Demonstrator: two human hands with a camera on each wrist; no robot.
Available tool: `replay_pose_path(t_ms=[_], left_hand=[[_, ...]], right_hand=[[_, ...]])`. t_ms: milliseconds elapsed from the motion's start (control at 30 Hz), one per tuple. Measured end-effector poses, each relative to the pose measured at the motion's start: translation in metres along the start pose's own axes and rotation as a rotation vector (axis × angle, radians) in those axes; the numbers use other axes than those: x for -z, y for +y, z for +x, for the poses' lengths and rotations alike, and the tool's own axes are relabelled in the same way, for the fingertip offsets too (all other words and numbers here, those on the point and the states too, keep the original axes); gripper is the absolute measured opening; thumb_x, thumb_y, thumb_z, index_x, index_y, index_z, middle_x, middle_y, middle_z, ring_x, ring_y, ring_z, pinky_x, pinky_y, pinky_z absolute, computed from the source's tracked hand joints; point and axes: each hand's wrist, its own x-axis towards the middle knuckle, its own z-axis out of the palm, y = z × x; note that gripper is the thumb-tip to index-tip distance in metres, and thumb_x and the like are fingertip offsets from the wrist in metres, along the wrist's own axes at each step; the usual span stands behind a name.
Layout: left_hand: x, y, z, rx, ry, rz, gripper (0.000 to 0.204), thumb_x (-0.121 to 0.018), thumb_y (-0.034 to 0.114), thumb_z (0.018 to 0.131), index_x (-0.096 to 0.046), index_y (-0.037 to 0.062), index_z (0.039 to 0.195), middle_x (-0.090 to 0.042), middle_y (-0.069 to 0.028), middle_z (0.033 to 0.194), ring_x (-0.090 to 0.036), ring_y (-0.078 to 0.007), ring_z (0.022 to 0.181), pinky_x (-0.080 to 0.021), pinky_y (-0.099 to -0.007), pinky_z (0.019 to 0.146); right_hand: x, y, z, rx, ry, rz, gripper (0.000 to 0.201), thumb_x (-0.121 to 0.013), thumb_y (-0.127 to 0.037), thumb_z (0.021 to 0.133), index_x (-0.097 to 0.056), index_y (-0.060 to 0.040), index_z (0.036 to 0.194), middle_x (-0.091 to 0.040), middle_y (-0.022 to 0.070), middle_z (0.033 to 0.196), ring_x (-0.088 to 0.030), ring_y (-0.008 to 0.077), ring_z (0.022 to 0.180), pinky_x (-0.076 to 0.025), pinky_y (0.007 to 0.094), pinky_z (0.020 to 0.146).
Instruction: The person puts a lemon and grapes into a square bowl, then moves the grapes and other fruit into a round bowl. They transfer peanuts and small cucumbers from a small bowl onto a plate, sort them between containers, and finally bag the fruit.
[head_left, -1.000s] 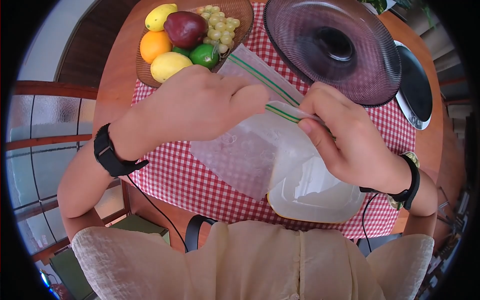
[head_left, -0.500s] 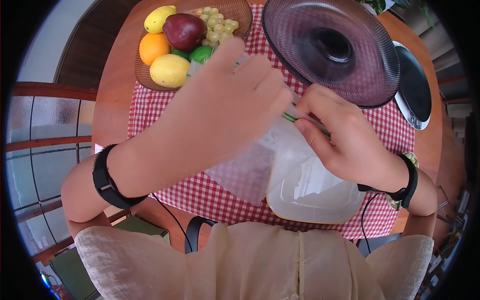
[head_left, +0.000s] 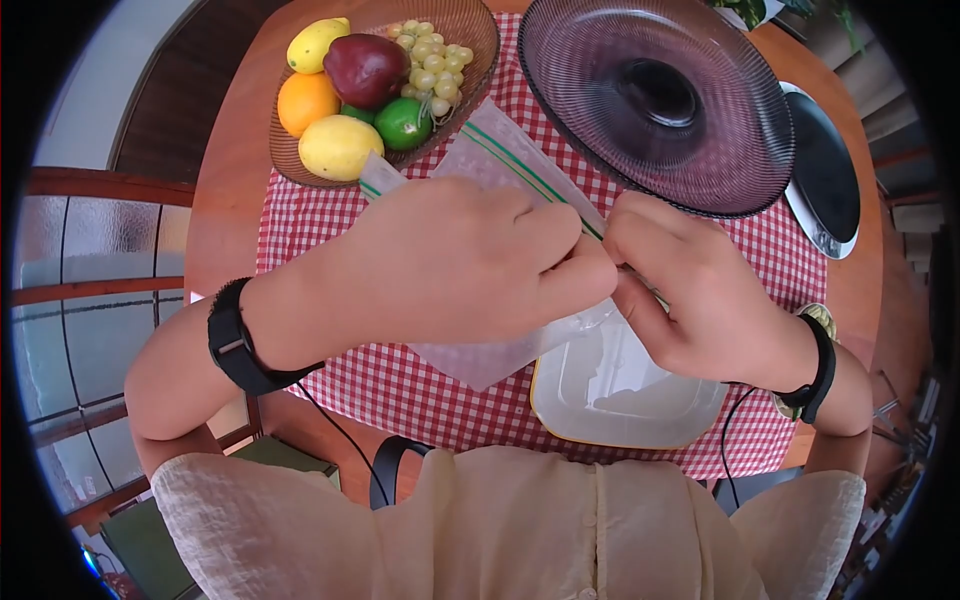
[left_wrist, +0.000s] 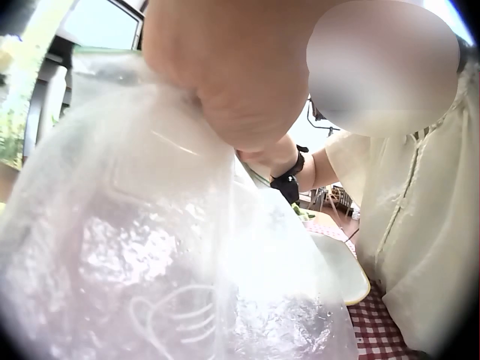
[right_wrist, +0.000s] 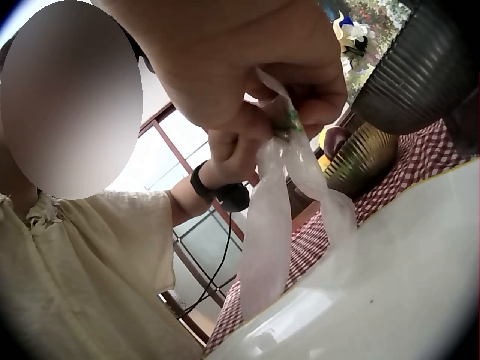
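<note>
A translucent zip bag (head_left: 480, 362) with green zip lines hangs between both hands, and its printed, shiny side fills much of the left wrist view. My left hand (head_left: 470, 262) has curled fingers and pinches the bag's top edge close to the right hand. With thumb and bent fingers, my right hand (head_left: 695, 285) grips the same edge at its right end, where the plastic bunches in the right wrist view. Left of the hands the two zip edges spread apart. Beneath the bag and right hand stands a white dish (head_left: 625, 395) with a yellow rim.
A ribbed amber bowl (head_left: 285, 160) at the back left holds lemons, an orange, limes, grapes and a dark red fruit. To its right stands a large purple glass platter (head_left: 560, 90), with a dark oval-faced device (head_left: 825, 165) beside it. A red checked cloth (head_left: 400, 400) covers the table's middle.
My left hand has shifted right along the bag's top edge, its fingers lifting and then curling down beside the right hand. The right hand stays nearly in place.
</note>
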Motion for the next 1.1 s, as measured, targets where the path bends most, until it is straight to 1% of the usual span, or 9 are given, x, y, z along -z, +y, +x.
replay_pose_path(t_ms=[433, 567, 633, 733, 800, 933, 1000, 1033, 1100], left_hand=[[-0.007, -0.006, -0.004, -0.026, -0.056, -0.004, 0.014, -0.063, 0.014, 0.069, -0.052, 0.0097, 0.077, -0.042, -0.0007, 0.066, -0.050, -0.0137, 0.052, -0.037, -0.0287, 0.041], [-0.009, -0.013, -0.006, -0.021, 0.082, -0.105, 0.013, -0.064, 0.014, 0.070, -0.054, 0.0093, 0.077, -0.047, -0.0010, 0.068, -0.050, -0.0160, 0.052, -0.038, -0.0300, 0.041], [-0.004, -0.019, -0.008, -0.037, 0.136, -0.116, 0.013, -0.065, 0.014, 0.071, -0.055, 0.0090, 0.078, -0.048, -0.0013, 0.069, -0.049, -0.0168, 0.052, -0.038, -0.0300, 0.042], [0.004, -0.021, -0.009, -0.069, 0.026, -0.068, 0.015, -0.064, 0.016, 0.077, -0.059, 0.0066, 0.087, -0.054, -0.0061, 0.076, -0.056, -0.0213, 0.061, -0.044, -0.0309, 0.047], [0.002, -0.016, -0.004, 0.151, 0.151, -0.270, 0.018, -0.061, 0.014, 0.083, -0.060, 0.0036, 0.098, -0.059, -0.0116, 0.088, -0.061, -0.0265, 0.074, -0.050, -0.0332, 0.057], [0.010, -0.012, -0.001, 0.283, 0.074, -0.328, 0.023, -0.056, 0.012, 0.088, -0.060, 0.0008, 0.108, -0.059, -0.0158, 0.098, -0.062, -0.0310, 0.085, -0.053, -0.0351, 0.066], [0.008, -0.015, -0.004, 0.284, 0.108, -0.407, 0.021, -0.052, 0.007, 0.089, -0.059, 0.0000, 0.107, -0.058, -0.0112, 0.087, -0.060, -0.0225, 0.072, -0.048, -0.0302, 0.058], [0.011, -0.016, -0.002, 0.284, 0.108, -0.407, 0.021, -0.052, 0.007, 0.089, -0.059, 0.0000, 0.107, -0.058, -0.0112, 0.087, -0.060, -0.0225, 0.072, -0.048, -0.0302, 0.058], [0.023, -0.018, 0.003, 0.460, -0.073, -0.618, 0.015, -0.052, 0.004, 0.089, -0.058, -0.0001, 0.102, -0.054, -0.0055, 0.076, -0.051, -0.0113, 0.059, -0.039, -0.0252, 0.051]], right_hand=[[-0.007, 0.002, 0.001, 0.014, -0.015, 0.036, 0.015, -0.057, 0.005, 0.078, -0.047, 0.0025, 0.089, -0.049, 0.0171, 0.081, -0.055, 0.0376, 0.070, -0.045, 0.0430, 0.059], [-0.002, 0.005, -0.001, 0.037, -0.018, 0.010, 0.014, -0.057, 0.004, 0.079, -0.047, 0.0027, 0.088, -0.047, 0.0161, 0.080, -0.054, 0.0362, 0.068, -0.045, 0.0420, 0.058], [0.000, 0.002, -0.004, 0.032, -0.026, -0.005, 0.012, -0.061, 0.006, 0.077, -0.052, 0.0033, 0.085, -0.048, 0.0161, 0.080, -0.051, 0.0325, 0.070, -0.044, 0.0379, 0.060], [-0.001, 0.005, -0.006, 0.075, -0.032, -0.042, 0.012, -0.061, 0.007, 0.076, -0.054, 0.0038, 0.085, -0.049, 0.0156, 0.080, -0.051, 0.0322, 0.068, -0.044, 0.0371, 0.057], [0.000, 0.004, -0.004, 0.115, -0.022, -0.088, 0.012, -0.062, 0.007, 0.076, -0.054, 0.0040, 0.085, -0.049, 0.0155, 0.080, -0.051, 0.0321, 0.066, -0.044, 0.0370, 0.056], [0.002, 0.004, -0.002, 0.163, -0.005, -0.176, 0.013, -0.063, 0.006, 0.075, -0.055, 0.0040, 0.084, -0.051, 0.0156, 0.081, -0.052, 0.0319, 0.063, -0.044, 0.0366, 0.053], [0.001, 0.005, 0.001, 0.154, 0.020, -0.141, 0.013, -0.063, 0.005, 0.075, -0.055, 0.0040, 0.084, -0.052, 0.0159, 0.082, -0.053, 0.0318, 0.065, -0.044, 0.0360, 0.054], [0.000, 0.006, 0.002, 0.144, 0.047, -0.105, 0.013, -0.064, 0.005, 0.075, -0.055, 0.0039, 0.085, -0.052, 0.0162, 0.082, -0.054, 0.0316, 0.066, -0.045, 0.0355, 0.055], [0.001, 0.007, 0.003, 0.157, 0.045, -0.086, 0.014, -0.064, 0.004, 0.077, -0.056, 0.0044, 0.089, -0.053, 0.0156, 0.083, -0.054, 0.0302, 0.068, -0.046, 0.0347, 0.057]])
